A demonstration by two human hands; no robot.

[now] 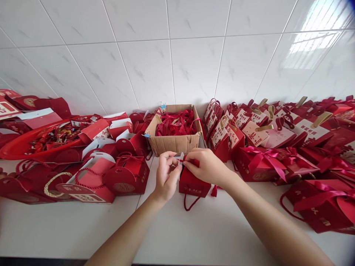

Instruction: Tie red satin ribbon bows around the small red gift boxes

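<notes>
A small red gift box (195,187) stands on the white tabletop in front of me, with a dark red rope handle (192,205) hanging down its near side. My left hand (166,177) is at the box's upper left edge, thumb and fingers pinched on a flap with a pale inner side (182,156). From the right, my right hand (204,166) reaches over the top and pinches a red edge at the same spot. Its fingers cover part of the box top. A red tassel (214,191) lies just right of the box.
Behind the box stands a cardboard box (177,143) of red ribbons (179,123). Open red boxes (126,175) and an orange-red basin of wrapped sweets (52,138) crowd the left. Closed boxes, several with ribbon bows (263,157), fill the right. A tiled wall (144,70) rises behind.
</notes>
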